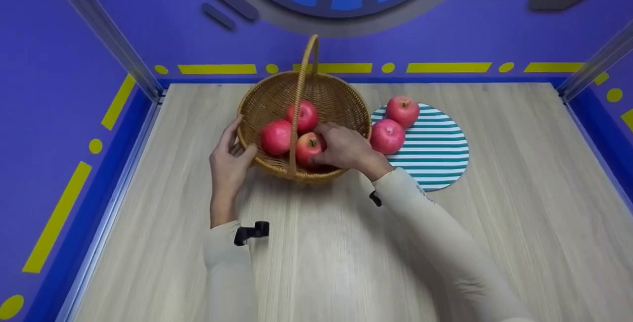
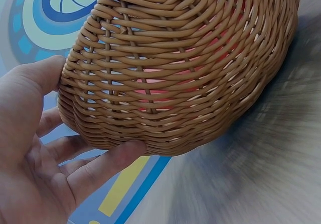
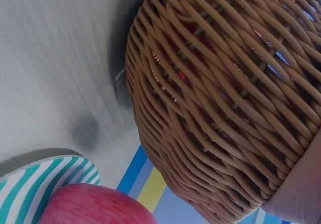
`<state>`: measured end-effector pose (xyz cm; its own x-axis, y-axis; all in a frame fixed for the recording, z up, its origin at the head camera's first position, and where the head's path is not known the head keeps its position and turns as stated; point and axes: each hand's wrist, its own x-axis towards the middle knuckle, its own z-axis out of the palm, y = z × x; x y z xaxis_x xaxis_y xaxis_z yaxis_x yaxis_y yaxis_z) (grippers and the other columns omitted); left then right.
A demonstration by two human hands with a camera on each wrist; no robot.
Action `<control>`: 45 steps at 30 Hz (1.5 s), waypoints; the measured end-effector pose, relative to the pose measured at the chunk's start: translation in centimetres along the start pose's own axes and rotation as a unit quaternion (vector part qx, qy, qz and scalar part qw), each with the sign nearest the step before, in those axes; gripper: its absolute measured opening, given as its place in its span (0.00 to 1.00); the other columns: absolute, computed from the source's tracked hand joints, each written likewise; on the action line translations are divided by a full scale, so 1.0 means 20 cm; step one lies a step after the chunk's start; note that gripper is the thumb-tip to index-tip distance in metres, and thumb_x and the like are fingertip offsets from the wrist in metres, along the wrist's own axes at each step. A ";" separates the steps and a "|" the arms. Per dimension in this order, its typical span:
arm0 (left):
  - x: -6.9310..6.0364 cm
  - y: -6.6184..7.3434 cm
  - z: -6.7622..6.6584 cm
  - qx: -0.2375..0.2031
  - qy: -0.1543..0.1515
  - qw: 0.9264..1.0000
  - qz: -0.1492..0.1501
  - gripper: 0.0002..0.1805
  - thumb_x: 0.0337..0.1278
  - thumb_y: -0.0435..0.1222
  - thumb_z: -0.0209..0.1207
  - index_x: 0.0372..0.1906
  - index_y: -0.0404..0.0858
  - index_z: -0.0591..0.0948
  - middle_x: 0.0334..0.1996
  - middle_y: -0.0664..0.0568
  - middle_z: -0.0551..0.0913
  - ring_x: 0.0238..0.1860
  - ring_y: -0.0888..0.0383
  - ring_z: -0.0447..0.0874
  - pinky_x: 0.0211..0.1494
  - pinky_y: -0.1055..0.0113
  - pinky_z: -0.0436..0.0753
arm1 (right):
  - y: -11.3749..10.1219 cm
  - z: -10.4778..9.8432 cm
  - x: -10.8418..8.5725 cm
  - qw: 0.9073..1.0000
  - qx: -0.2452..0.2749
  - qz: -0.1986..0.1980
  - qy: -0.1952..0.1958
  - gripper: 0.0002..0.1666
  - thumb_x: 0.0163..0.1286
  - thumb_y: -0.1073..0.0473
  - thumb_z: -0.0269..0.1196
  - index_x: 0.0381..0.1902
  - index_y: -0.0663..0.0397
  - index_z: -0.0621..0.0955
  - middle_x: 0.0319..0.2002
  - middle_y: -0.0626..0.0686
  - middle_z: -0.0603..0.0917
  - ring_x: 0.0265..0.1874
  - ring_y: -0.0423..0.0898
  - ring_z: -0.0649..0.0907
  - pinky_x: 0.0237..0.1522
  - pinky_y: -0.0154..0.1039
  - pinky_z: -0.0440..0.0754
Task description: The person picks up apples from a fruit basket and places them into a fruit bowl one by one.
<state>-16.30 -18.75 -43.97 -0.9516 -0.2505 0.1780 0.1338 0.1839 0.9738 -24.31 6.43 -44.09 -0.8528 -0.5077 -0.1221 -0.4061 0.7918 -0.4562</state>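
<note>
A wicker basket [image 1: 267,163] [image 2: 165,83] [image 3: 215,113] holds three red apples: one at the left [image 1: 277,137], one behind [image 1: 305,115] and one in front [image 1: 307,149]. My left hand [image 1: 228,166] [image 2: 45,153] grips the basket's left side, thumb at the rim and fingers against the outer weave. Inside the basket, my right hand [image 1: 346,149] holds the front apple, with the thumb and fingers around it. The right wrist view shows only part of my right hand [image 3: 299,189] at the basket's rim; its fingertips are hidden there.
Right of the basket lies a round mat with green and white stripes [image 1: 435,149] [image 3: 25,189]. Two more apples [image 1: 402,112] [image 1: 387,136] sit at its left side. The basket's arched handle [image 1: 302,72] stands upright. Blue panels border the wooden table [image 1: 514,173].
</note>
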 end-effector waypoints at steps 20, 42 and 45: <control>0.00 0.00 -0.01 -0.005 0.001 1.000 0.001 0.36 0.61 0.22 0.60 0.77 0.35 0.73 0.77 0.42 0.70 0.76 0.40 0.68 0.75 0.50 0.72 | -0.01 0.00 -0.01 1.000 0.009 -0.010 0.006 0.42 0.68 0.46 0.75 0.72 0.59 0.74 0.62 0.58 0.82 0.60 0.54 0.81 0.66 0.51 0.79; 0.00 -0.02 0.00 -0.004 0.015 1.000 -0.009 0.36 0.62 0.22 0.59 0.77 0.34 0.73 0.76 0.40 0.71 0.75 0.41 0.70 0.74 0.50 0.73 | 0.02 -0.05 -0.06 0.986 0.083 -0.046 0.136 0.43 0.64 0.48 0.79 0.71 0.59 0.76 0.62 0.57 0.78 0.59 0.52 0.80 0.65 0.49 0.81; 0.00 -0.03 -0.01 -0.007 0.019 1.000 -0.016 0.35 0.62 0.22 0.59 0.77 0.34 0.73 0.76 0.41 0.70 0.74 0.41 0.71 0.74 0.51 0.74 | 0.03 -0.05 -0.08 0.982 0.090 -0.053 0.156 0.43 0.63 0.46 0.79 0.70 0.58 0.76 0.62 0.56 0.78 0.59 0.53 0.80 0.64 0.49 0.82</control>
<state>-16.30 -19.02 -44.51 -0.9446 -0.2913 0.1510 0.1070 0.1617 0.9810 -23.53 7.94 -43.32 -0.8792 -0.4337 0.1971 -0.4573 0.6524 -0.6043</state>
